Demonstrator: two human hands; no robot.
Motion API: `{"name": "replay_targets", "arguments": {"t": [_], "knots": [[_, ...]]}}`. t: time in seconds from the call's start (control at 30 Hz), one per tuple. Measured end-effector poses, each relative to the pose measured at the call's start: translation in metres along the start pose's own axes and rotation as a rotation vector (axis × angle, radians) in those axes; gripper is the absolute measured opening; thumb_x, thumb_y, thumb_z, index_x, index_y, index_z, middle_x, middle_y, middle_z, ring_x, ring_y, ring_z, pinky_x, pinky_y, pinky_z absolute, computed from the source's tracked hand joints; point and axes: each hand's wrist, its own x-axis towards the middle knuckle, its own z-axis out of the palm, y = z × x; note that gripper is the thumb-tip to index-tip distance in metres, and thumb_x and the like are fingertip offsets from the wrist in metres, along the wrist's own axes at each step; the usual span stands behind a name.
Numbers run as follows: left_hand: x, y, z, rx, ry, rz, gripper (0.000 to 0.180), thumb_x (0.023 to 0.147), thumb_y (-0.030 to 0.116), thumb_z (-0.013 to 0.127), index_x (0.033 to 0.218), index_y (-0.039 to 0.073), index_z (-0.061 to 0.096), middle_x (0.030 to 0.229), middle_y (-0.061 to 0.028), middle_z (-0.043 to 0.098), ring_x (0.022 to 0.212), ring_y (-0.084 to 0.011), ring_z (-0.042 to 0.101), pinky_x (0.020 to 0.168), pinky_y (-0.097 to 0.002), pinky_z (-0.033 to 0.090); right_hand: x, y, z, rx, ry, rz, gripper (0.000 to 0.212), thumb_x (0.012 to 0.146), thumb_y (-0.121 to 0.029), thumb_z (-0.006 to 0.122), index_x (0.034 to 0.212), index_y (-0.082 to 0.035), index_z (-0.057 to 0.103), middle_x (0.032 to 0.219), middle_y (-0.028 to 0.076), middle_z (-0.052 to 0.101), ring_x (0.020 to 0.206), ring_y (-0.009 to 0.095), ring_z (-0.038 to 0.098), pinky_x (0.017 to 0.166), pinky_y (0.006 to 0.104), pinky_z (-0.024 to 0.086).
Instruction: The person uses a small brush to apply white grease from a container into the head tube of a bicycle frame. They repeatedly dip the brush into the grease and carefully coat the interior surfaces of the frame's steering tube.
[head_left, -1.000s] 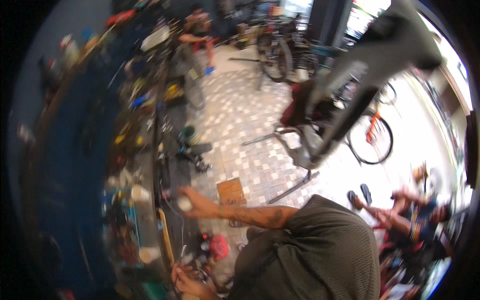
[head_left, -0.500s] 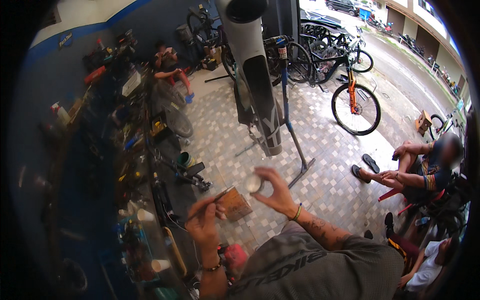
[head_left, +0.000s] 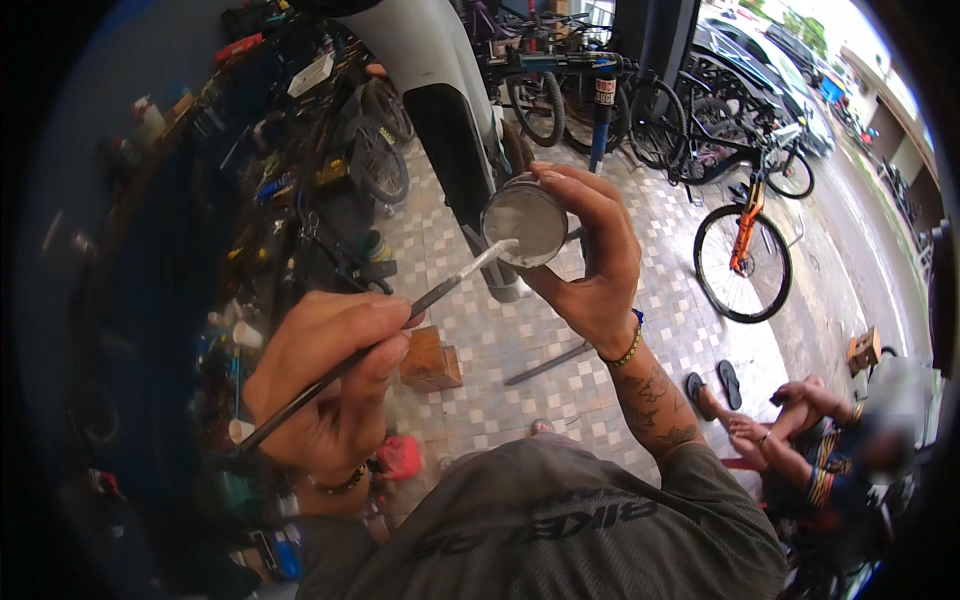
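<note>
Pinched in my left hand [head_left: 335, 375] is a thin brush [head_left: 438, 293] with a dark handle. Its tip, coated in pale paste, reaches into a small round jar [head_left: 540, 215]. My right hand [head_left: 605, 265] grips this jar by its rim, fingers on the far side and thumb below, its mouth tilted toward me. Pale greyish paste covers the inside of the jar. Just beyond it hangs a grey and black bike frame [head_left: 440, 90], whose lower end is partly hidden by the jar and my right hand.
A wooden block [head_left: 428, 362] stands on the tiled floor [head_left: 480, 400]. Tools and parts clutter the bench [head_left: 270, 250] at left. Several bicycles stand at the back; one has an orange fork [head_left: 745, 240]. A seated person [head_left: 800, 440] is at the lower right.
Both hands have risen closer to view, and the brush tip has moved from beside the jar into its mouth. The head view has shifted, so the bike frame appears farther left.
</note>
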Motion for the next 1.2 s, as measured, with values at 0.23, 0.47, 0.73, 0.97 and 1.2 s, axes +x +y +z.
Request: {"name": "replay_targets", "arguments": {"t": [0.23,0.47,0.73,0.97,1.2], "knots": [[0.007,0.007,0.049,0.228,-0.007,0.119,0.022,0.089,-0.001,0.085,0.109,-0.007,0.076,0.094,-0.0169,0.078,0.076,-0.0278,0.074,0.067,-0.0340,0.058,0.008,0.010,-0.029,0.021,-0.102,-0.007,0.072,0.070,0.001,0.091,0.138,-0.008,0.069,0.139,0.012,0.069,0.120,0.027,0.071,0.091,0.0346,0.059],[0.016,-0.009,0.063,0.372,-0.097,0.251,0.035,0.080,-0.006,0.086,0.113,-0.003,0.075,0.095,-0.0158,0.076,0.074,-0.0281,0.073,0.061,-0.0343,0.056,0.017,0.014,-0.025,-0.049,-0.173,-0.087,0.073,0.069,0.001,0.092,0.137,-0.002,0.066,0.139,0.019,0.068,0.129,0.033,0.068,0.108,0.0417,0.056],[0.024,-0.025,0.039,0.401,-0.176,0.176,0.037,0.081,-0.008,0.082,0.117,-0.002,0.074,0.098,-0.0143,0.075,0.075,-0.0291,0.072,0.061,-0.0357,0.056,0.029,0.017,0.002,-0.075,-0.202,-0.092,0.079,0.067,0.007,0.091,0.141,-0.009,0.068,0.143,0.015,0.065,0.126,0.034,0.068,0.103,0.0410,0.058],[0.026,-0.037,0.018,0.291,-0.089,0.106,0.037,0.080,-0.011,0.078,0.116,-0.002,0.074,0.100,-0.0169,0.077,0.081,-0.0295,0.075,0.067,-0.0359,0.059,0.036,0.030,0.019,-0.056,-0.241,-0.081,0.080,0.067,0.006,0.092,0.142,-0.008,0.067,0.143,0.016,0.064,0.124,0.034,0.069,0.102,0.0412,0.060],[0.059,-0.025,-0.010,0.092,0.494,0.148,0.038,0.109,0.021,0.056,0.130,-0.010,0.062,0.105,-0.0260,0.071,0.069,-0.0210,0.064,0.047,-0.0274,0.049,0.051,0.044,0.038,0.200,-0.266,-0.152,0.084,0.065,-0.001,0.095,0.143,-0.008,0.065,0.139,0.017,0.065,0.124,0.034,0.069,0.102,0.0417,0.060]]}}
